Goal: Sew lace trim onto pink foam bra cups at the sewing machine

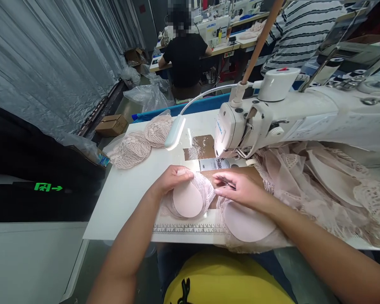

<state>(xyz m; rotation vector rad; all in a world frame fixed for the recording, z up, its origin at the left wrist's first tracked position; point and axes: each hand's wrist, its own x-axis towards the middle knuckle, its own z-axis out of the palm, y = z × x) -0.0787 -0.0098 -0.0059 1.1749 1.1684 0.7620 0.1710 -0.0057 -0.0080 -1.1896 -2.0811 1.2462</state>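
A pale pink lace bra lies at the table's front edge, its left cup [188, 200] and right cup [248, 221] showing their smooth inner sides. My left hand [172, 180] pinches the upper edge of the left cup, thumb on the inner side. Between the two cups is my right hand [240, 188], its fingers closed around a slim dark metal tool [227, 182] that looks like thread snips; most of it is hidden in the palm. The fingertips are close to the left cup's lace edge. Just beyond both hands is the sewing machine's needle area [221, 162].
The white sewing machine [272, 114] fills the right side, with more lace pieces [323, 185] heaped under its arm. Two lace cups [131, 148] lie at the table's left. A lamp [175, 133] hangs over the middle. A ruler strip [186, 229] runs along the front edge. A co-worker [186, 59] sits beyond.
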